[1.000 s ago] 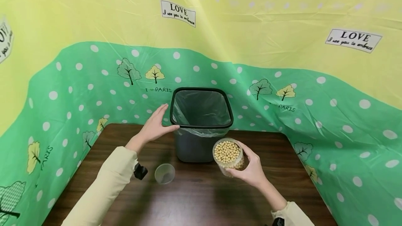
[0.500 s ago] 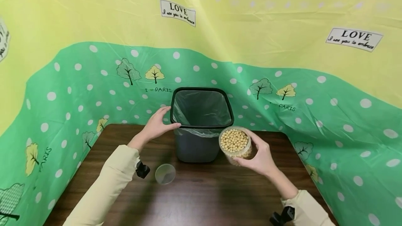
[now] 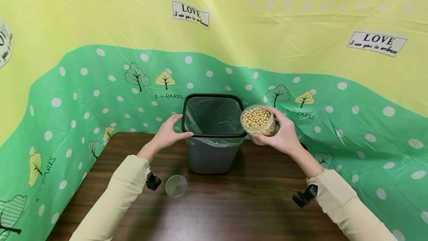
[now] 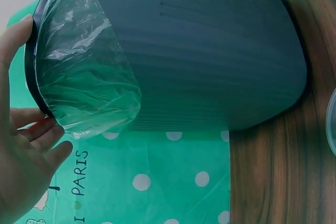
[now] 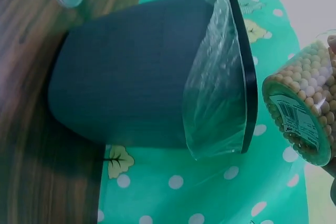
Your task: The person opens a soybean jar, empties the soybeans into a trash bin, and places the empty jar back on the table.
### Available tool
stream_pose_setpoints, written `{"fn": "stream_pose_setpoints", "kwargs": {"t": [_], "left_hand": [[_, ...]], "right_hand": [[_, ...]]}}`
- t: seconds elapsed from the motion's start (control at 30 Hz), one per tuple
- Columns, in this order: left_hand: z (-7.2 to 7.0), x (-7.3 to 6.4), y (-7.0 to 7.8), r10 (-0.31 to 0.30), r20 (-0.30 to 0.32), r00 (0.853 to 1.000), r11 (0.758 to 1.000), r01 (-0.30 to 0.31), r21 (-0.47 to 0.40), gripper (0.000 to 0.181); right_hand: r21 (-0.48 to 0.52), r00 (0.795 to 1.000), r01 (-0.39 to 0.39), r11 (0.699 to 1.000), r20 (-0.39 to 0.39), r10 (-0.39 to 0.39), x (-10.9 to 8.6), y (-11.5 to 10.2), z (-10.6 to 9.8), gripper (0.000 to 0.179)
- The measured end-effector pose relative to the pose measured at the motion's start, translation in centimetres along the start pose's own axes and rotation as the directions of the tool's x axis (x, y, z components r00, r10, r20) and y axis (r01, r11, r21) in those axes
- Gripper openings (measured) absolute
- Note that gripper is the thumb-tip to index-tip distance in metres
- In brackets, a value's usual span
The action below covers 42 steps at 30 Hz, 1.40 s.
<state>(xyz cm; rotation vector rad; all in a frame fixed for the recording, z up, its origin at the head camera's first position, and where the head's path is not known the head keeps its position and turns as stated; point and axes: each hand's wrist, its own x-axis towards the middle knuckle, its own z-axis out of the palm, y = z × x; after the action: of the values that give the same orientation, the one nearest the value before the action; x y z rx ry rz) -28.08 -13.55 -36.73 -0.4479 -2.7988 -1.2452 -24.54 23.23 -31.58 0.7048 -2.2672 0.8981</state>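
Note:
My left hand (image 3: 166,134) holds the left front corner of a dark grey trash can (image 3: 211,155), thumb on the front rim and fingers along the left side. The left wrist view shows thumb and fingertips at the black rim (image 4: 31,72). My right hand (image 3: 282,133) grips a clear, lidless jar (image 3: 262,140) by its right side. Pale yellow, round soybeans (image 3: 256,117) fill it near the top. The jar hangs beside the can's right rim, off the table, mouth leaning toward the can. In the right wrist view its bottom carries a barcode label (image 5: 295,121).
A thin clear plastic bag (image 3: 217,141) lines the can and folds over its rim. One round clear lid (image 3: 176,185) lies on the dark wood table (image 3: 214,211), left of and in front of the can. A green and yellow printed cloth (image 3: 100,84) hangs close behind and along the sides.
My right hand has raised the jar of soybeans and moved it right and farther back, up beside the rim. The left fingers have closed in on the can's left rim.

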Motion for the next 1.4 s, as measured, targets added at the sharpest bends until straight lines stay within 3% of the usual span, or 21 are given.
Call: {"fn": "stream_pose_setpoints", "kwargs": {"t": [0.3,0.6,0.97,1.13,1.4], "left_hand": [[-0.1,0.1,0.0,-0.020,-0.002,1.000,1.000,0.019,-0.006,0.089],[-0.3,0.1,0.2,-0.021,0.012,1.000,1.000,0.022,-0.020,0.089],[-0.3,0.3,0.2,-0.016,0.022,1.000,1.000,0.016,-0.004,0.089],[-0.3,0.4,0.2,-0.025,0.023,0.999,0.999,0.026,-0.030,0.088],[-0.4,0.4,0.2,-0.032,0.037,0.999,0.997,0.034,-0.066,0.087]], "right_hand": [[-0.095,0.999,0.041,0.995,0.013,-0.040,2.8,1.6,0.8,0.091],[-0.229,0.979,0.196,0.954,0.101,-0.177,4.5,3.2,1.1,0.094],[-0.329,0.969,0.227,0.917,0.166,-0.180,5.2,4.3,1.3,0.092],[-0.352,0.948,0.299,0.887,0.219,-0.232,5.6,4.6,1.3,0.093],[-0.358,0.894,0.432,0.827,0.290,-0.342,6.2,4.5,1.5,0.094]]}}
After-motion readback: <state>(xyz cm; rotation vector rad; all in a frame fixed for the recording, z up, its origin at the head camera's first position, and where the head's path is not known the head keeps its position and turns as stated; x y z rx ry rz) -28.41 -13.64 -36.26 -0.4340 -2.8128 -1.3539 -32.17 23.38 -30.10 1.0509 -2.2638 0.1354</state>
